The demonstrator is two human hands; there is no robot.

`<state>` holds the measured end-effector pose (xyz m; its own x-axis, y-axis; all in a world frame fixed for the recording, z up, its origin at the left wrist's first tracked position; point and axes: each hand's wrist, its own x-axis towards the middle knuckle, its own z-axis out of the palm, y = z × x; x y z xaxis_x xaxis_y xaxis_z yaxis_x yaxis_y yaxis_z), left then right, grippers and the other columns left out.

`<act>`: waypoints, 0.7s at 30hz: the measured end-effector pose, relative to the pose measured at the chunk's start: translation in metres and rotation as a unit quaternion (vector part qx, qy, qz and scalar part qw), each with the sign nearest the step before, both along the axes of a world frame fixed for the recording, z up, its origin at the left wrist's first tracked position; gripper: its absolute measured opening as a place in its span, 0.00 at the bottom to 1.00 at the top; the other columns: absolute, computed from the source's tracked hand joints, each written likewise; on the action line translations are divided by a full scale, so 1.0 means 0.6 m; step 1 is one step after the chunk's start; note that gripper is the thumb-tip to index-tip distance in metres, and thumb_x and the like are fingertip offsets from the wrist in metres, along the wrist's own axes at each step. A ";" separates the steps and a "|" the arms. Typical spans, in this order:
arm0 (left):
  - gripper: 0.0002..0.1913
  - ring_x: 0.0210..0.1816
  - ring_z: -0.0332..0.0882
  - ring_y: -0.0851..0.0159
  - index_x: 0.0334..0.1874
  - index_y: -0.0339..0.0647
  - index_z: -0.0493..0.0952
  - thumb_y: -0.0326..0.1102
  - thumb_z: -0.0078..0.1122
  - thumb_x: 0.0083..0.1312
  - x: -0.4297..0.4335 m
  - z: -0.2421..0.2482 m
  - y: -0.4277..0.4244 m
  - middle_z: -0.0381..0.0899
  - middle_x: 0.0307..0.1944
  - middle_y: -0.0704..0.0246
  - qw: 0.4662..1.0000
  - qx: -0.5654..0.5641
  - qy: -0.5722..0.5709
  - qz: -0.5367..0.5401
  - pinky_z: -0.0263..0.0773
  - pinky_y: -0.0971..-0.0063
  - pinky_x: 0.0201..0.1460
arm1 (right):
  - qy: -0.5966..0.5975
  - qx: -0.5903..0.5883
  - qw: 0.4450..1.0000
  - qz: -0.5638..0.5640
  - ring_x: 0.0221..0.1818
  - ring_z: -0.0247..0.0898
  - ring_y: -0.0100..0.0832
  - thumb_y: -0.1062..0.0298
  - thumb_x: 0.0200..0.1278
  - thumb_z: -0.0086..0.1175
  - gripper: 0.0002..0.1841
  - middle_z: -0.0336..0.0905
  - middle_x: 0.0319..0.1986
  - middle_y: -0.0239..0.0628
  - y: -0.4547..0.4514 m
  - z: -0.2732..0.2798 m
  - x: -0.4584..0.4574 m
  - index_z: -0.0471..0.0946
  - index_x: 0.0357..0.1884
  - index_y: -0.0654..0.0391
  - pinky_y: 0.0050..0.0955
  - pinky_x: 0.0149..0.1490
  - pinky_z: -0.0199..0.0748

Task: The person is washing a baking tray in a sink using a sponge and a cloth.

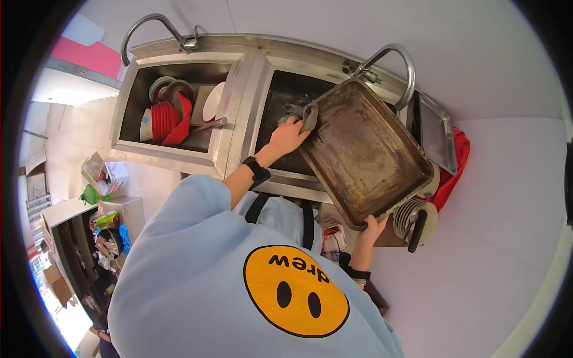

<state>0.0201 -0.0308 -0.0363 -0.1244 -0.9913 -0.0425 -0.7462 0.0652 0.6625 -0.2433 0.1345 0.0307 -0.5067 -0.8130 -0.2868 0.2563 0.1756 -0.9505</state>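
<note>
My left hand (288, 135) grips a wet grey cloth (310, 117) at the upper left rim of a large baking tray (365, 150). The metal tray is browned and stained, and stands tilted over the right-hand sink basin (286, 165). At the tray's near corner, my right hand (370, 230) holds its rim, the thumb showing on the inner side. Part of the basin is hidden beneath the tray. Some of the cloth hangs bunched beyond my left fingers, over the dark basin floor.
Red bowls (164, 121) and other dishes fill the left basin (174, 70). Curved faucets (154, 18) (405, 58) rise behind both basins. Stacked plates (408, 217), a black handle (417, 231) and another metal tray (436, 134) are at right. Someone's arm (100, 333) shows at lower left.
</note>
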 end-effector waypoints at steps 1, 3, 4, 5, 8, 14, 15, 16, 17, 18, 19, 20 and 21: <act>0.20 0.41 0.71 0.51 0.39 0.34 0.72 0.48 0.47 0.58 -0.009 -0.001 0.000 0.69 0.44 0.54 1.000 -0.002 0.002 0.001 0.68 0.64 0.44 | -0.004 -0.017 0.999 -0.030 0.35 0.62 0.28 0.83 0.38 0.41 0.36 0.66 0.40 0.37 0.002 0.000 0.006 0.53 0.59 0.63 0.19 0.37 0.62; 0.19 0.42 0.70 0.51 0.38 0.36 0.72 0.48 0.45 0.59 -0.033 0.000 0.001 0.71 0.41 0.58 0.998 0.064 -0.020 -0.021 0.67 0.64 0.43 | -0.006 -0.035 0.997 -0.062 0.29 0.61 0.25 0.83 0.39 0.42 0.36 0.67 0.35 0.36 0.001 0.004 0.014 0.53 0.59 0.63 0.19 0.31 0.61; 0.19 0.42 0.70 0.51 0.38 0.36 0.72 0.48 0.45 0.59 -0.046 0.001 0.003 0.71 0.41 0.58 0.998 0.063 -0.019 -0.021 0.67 0.64 0.43 | -0.012 -0.033 0.998 -0.055 0.29 0.61 0.25 0.83 0.39 0.42 0.36 0.67 0.35 0.36 -0.002 0.006 0.017 0.53 0.59 0.63 0.19 0.32 0.61; 0.20 0.41 0.71 0.51 0.37 0.37 0.72 0.49 0.44 0.59 -0.058 0.006 0.006 0.72 0.39 0.57 0.995 0.081 -0.027 -0.045 0.67 0.63 0.43 | -0.019 -0.032 0.998 -0.050 0.29 0.62 0.26 0.83 0.39 0.42 0.36 0.67 0.36 0.36 -0.003 0.007 0.020 0.53 0.59 0.63 0.18 0.32 0.61; 0.22 0.39 0.73 0.51 0.33 0.39 0.73 0.53 0.39 0.59 -0.102 0.029 0.025 0.75 0.34 0.56 0.979 0.151 -0.013 -0.138 0.67 0.60 0.39 | 0.001 -0.051 0.998 -0.032 0.31 0.62 0.27 0.82 0.39 0.42 0.35 0.67 0.38 0.36 0.003 -0.029 0.020 0.54 0.58 0.63 0.18 0.33 0.61; 0.18 0.37 0.73 0.52 0.37 0.41 0.72 0.49 0.43 0.59 -0.179 0.077 0.102 0.75 0.34 0.60 0.946 0.122 0.039 -0.297 0.68 0.60 0.37 | -0.019 -0.025 0.997 -0.070 0.37 0.61 0.29 0.82 0.37 0.41 0.34 0.64 0.43 0.37 -0.008 -0.038 0.057 0.56 0.56 0.63 0.20 0.40 0.62; 0.18 0.37 0.73 0.52 0.37 0.41 0.72 0.49 0.43 0.59 -0.177 0.077 0.101 0.75 0.34 0.60 0.947 0.121 0.039 -0.295 0.68 0.60 0.37 | -0.019 -0.026 0.997 -0.068 0.37 0.61 0.29 0.82 0.37 0.41 0.34 0.64 0.43 0.37 -0.009 -0.033 0.061 0.56 0.56 0.63 0.20 0.40 0.62; 0.18 0.37 0.74 0.52 0.38 0.42 0.72 0.49 0.44 0.59 -0.175 0.076 0.100 0.75 0.34 0.60 0.947 0.112 0.031 -0.301 0.69 0.61 0.37 | -0.038 -0.023 0.997 -0.067 0.38 0.61 0.30 0.82 0.35 0.40 0.34 0.64 0.43 0.37 -0.011 -0.027 0.064 0.57 0.56 0.63 0.20 0.42 0.61; 0.18 0.37 0.74 0.53 0.40 0.42 0.72 0.48 0.45 0.58 -0.174 0.075 0.099 0.75 0.35 0.61 0.946 0.103 0.023 -0.307 0.69 0.61 0.38 | -0.057 -0.019 0.996 -0.067 0.39 0.61 0.31 0.83 0.34 0.40 0.35 0.64 0.43 0.37 -0.010 -0.023 0.066 0.57 0.55 0.63 0.21 0.45 0.61; 0.18 0.37 0.74 0.53 0.40 0.42 0.72 0.48 0.45 0.58 -0.170 0.071 0.095 0.75 0.35 0.61 0.946 0.103 0.023 -0.306 0.69 0.61 0.38 | -0.056 -0.019 0.996 -0.065 0.39 0.61 0.31 0.83 0.34 0.40 0.35 0.64 0.43 0.37 -0.010 -0.023 0.069 0.57 0.55 0.63 0.21 0.45 0.61; 0.18 0.37 0.74 0.53 0.41 0.42 0.72 0.48 0.46 0.58 -0.164 0.062 0.085 0.75 0.35 0.61 0.947 0.073 0.000 -0.311 0.70 0.62 0.38 | -0.057 -0.019 0.996 -0.071 0.40 0.62 0.32 0.83 0.33 0.40 0.35 0.65 0.43 0.37 -0.009 -0.022 0.072 0.58 0.55 0.63 0.21 0.45 0.61; 0.19 0.37 0.74 0.53 0.43 0.42 0.72 0.48 0.47 0.57 -0.157 0.052 0.075 0.75 0.36 0.62 0.947 0.045 -0.022 -0.317 0.70 0.63 0.38 | -0.058 -0.018 0.995 -0.077 0.40 0.62 0.33 0.83 0.32 0.40 0.35 0.65 0.43 0.37 -0.007 -0.023 0.074 0.58 0.54 0.63 0.21 0.46 0.60; 0.19 0.38 0.74 0.54 0.45 0.43 0.72 0.47 0.48 0.56 -0.149 0.044 0.062 0.74 0.39 0.62 0.946 0.043 -0.075 -0.313 0.71 0.64 0.38 | -0.057 -0.018 0.995 -0.077 0.40 0.62 0.33 0.83 0.32 0.40 0.35 0.65 0.43 0.37 -0.006 -0.024 0.072 0.58 0.54 0.63 0.21 0.46 0.60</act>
